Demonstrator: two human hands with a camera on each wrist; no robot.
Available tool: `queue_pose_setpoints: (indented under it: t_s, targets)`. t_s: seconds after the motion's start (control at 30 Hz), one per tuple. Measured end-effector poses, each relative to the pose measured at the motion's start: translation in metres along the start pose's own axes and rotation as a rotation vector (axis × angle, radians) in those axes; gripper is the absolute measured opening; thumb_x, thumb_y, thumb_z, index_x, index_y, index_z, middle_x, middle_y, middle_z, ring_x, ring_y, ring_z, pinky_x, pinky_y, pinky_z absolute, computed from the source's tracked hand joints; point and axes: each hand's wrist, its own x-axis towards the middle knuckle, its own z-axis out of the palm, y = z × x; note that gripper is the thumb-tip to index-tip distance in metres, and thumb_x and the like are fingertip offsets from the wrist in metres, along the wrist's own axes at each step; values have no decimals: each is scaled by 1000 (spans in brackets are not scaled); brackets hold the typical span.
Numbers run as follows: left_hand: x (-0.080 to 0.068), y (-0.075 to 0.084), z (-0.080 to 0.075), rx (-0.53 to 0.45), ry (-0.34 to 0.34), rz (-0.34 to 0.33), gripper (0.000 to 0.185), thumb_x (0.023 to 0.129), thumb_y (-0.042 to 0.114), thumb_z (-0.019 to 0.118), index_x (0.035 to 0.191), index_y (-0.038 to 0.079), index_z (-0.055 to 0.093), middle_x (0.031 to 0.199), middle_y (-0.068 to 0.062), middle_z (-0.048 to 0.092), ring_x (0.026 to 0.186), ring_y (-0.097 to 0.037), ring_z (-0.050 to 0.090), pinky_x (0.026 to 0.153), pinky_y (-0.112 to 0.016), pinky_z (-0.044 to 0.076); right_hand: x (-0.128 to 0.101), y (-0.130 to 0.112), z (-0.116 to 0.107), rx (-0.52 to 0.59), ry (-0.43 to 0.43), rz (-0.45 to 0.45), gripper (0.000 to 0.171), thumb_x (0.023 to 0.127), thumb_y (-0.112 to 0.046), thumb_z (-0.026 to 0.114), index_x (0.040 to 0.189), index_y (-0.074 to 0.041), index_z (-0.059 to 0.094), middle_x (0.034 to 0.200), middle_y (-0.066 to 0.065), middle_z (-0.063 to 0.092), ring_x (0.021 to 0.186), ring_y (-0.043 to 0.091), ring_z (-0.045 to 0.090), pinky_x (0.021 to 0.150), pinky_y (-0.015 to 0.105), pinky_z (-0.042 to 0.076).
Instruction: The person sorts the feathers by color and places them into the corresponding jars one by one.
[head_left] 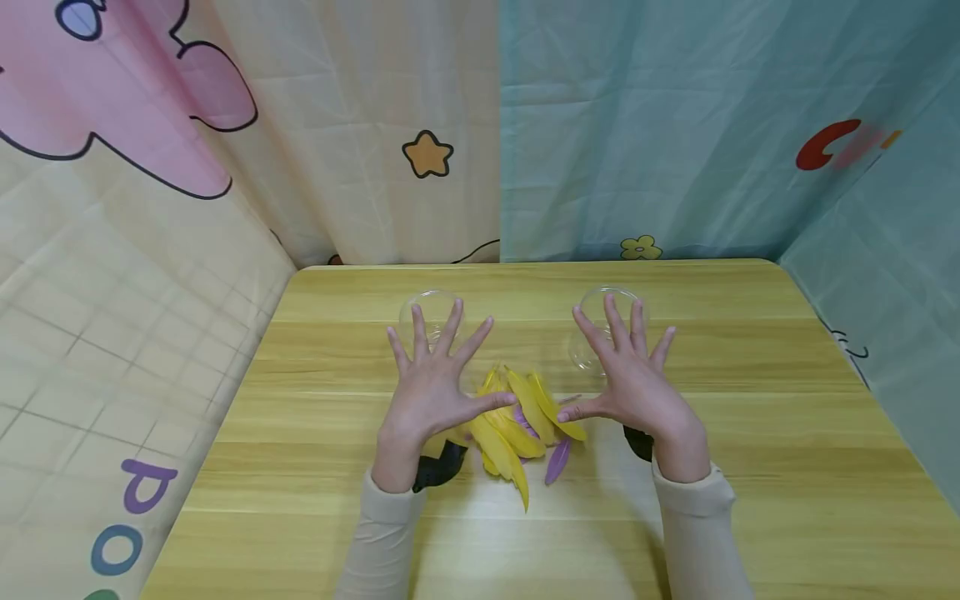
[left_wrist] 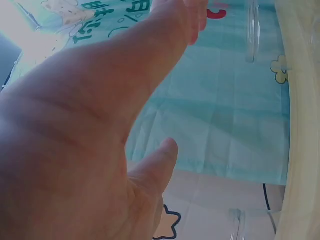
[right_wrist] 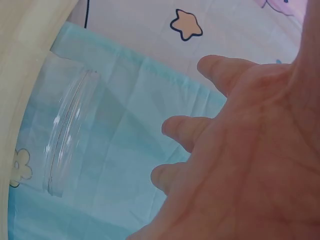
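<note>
A pile of yellow feathers (head_left: pixel 510 425) with a few purple feathers (head_left: pixel 558 461) lies at the middle of the wooden table (head_left: pixel 750 433). My left hand (head_left: pixel 433 383) hovers flat with fingers spread, just left of the pile, holding nothing. My right hand (head_left: pixel 633 379) is spread the same way just right of the pile, also holding nothing. Behind each hand stands a clear plastic cup: the left cup (head_left: pixel 429 312) and the right cup (head_left: pixel 607 329). In the wrist views I see the open palms (left_wrist: pixel 90 125) (right_wrist: pixel 250 165) and a clear cup (right_wrist: pixel 67 145).
Patterned cloth walls enclose the table on the left, back and right: a cream and pink cloth (head_left: pixel 135 208) and a teal cloth (head_left: pixel 675 125). Bare tabletop lies to either side of the hands and toward the front edge.
</note>
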Motion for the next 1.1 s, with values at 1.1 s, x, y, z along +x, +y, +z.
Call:
queue_pose_setpoints:
  t_s: [1.1]
  targets:
    - [32, -116, 77, -908, 269, -201, 138, 60, 29, 92, 146, 43, -15, 157, -10, 7, 141, -30, 9, 106, -58, 15, 18, 8, 22, 130, 10, -279, 99, 64, -50, 84, 143, -11, 40, 152, 17, 23, 141, 37, 6, 107, 59, 12]
